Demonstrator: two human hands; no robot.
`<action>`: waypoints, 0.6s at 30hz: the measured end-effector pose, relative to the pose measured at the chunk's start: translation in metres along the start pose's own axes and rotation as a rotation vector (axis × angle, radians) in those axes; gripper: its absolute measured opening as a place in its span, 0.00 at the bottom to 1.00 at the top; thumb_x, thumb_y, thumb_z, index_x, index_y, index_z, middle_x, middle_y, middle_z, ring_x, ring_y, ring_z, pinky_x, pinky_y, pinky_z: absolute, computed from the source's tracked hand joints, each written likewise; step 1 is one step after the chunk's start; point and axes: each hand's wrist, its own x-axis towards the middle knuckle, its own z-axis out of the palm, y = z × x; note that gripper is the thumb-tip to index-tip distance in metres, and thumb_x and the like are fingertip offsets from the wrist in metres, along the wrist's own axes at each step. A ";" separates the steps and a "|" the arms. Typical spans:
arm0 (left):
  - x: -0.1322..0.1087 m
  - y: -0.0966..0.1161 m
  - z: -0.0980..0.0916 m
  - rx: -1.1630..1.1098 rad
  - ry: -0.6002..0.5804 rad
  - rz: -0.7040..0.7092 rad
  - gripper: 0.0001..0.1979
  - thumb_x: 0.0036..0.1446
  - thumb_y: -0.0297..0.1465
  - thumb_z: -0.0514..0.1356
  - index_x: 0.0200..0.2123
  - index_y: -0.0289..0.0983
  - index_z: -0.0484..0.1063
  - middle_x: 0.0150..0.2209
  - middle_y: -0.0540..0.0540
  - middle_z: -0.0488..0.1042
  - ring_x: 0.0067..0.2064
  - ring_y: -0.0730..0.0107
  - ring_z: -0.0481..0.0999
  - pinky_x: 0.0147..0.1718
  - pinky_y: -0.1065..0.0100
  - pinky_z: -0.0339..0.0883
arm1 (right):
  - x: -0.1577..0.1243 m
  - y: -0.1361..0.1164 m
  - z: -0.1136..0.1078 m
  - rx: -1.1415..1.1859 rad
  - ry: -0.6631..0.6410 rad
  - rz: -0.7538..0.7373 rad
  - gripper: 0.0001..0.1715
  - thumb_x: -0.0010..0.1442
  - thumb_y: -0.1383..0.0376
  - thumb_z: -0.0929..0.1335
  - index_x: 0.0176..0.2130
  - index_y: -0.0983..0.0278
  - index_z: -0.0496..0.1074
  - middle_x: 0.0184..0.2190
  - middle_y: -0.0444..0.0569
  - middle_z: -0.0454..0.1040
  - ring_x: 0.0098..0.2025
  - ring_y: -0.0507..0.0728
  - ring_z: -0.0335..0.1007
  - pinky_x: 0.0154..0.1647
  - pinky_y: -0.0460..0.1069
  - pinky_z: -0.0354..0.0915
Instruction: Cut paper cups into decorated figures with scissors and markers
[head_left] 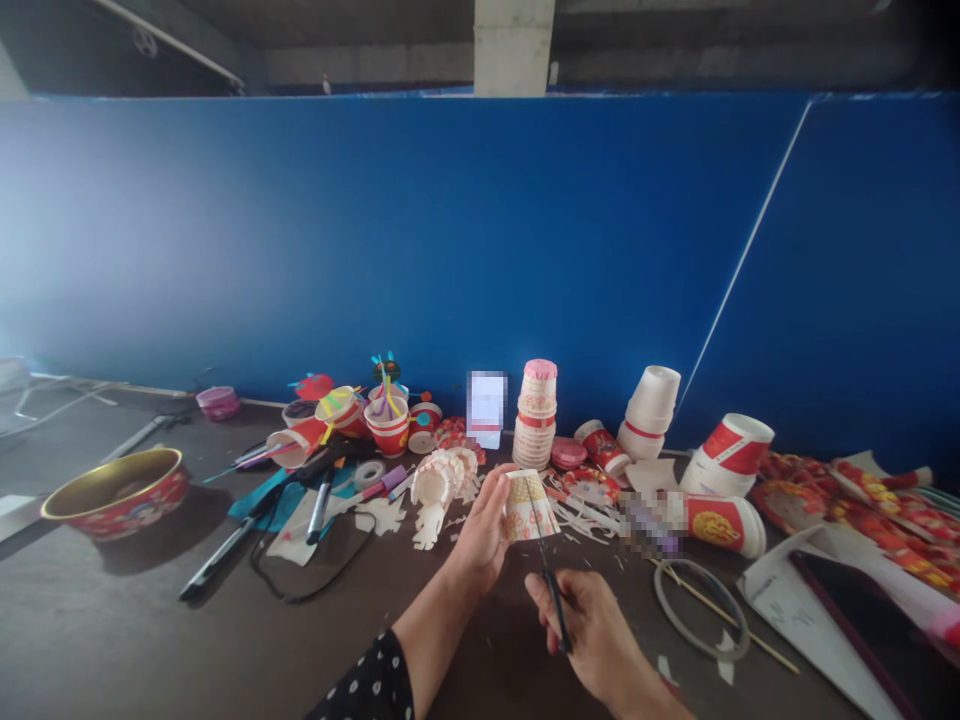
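My left hand (486, 530) is closed on a white paper cup (523, 522) with a pink flower print and a yellowish patterned band. In my right hand (589, 625) is a pair of scissors (556, 600) with black handles. The blades reach up across the cup's front; whether they are cutting into the paper I cannot tell. A heap of cut white paper cups (442, 485) lies left of my left hand. Thin white paper strips (585, 520) are scattered just right of the held cup.
Behind stand stacked paper cups (535, 425) and a blurred bright rectangle (487, 405). At left are a red-and-gold bowl (120, 500), a hot glue gun (262, 515) and decorated cups (388, 425). A tape-like ring (701, 610), a dark phone-like slab (877, 630) and red-and-white cups (726, 525) lie right.
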 end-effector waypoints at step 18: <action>0.004 -0.003 -0.007 -0.032 0.045 -0.058 0.20 0.48 0.36 0.59 0.46 0.41 0.63 0.39 0.43 0.70 0.36 0.64 0.71 0.29 0.67 0.67 | 0.001 0.003 -0.001 -0.063 -0.049 0.019 0.27 0.51 0.48 0.63 0.15 0.65 0.60 0.11 0.41 0.61 0.15 0.47 0.54 0.18 0.43 0.50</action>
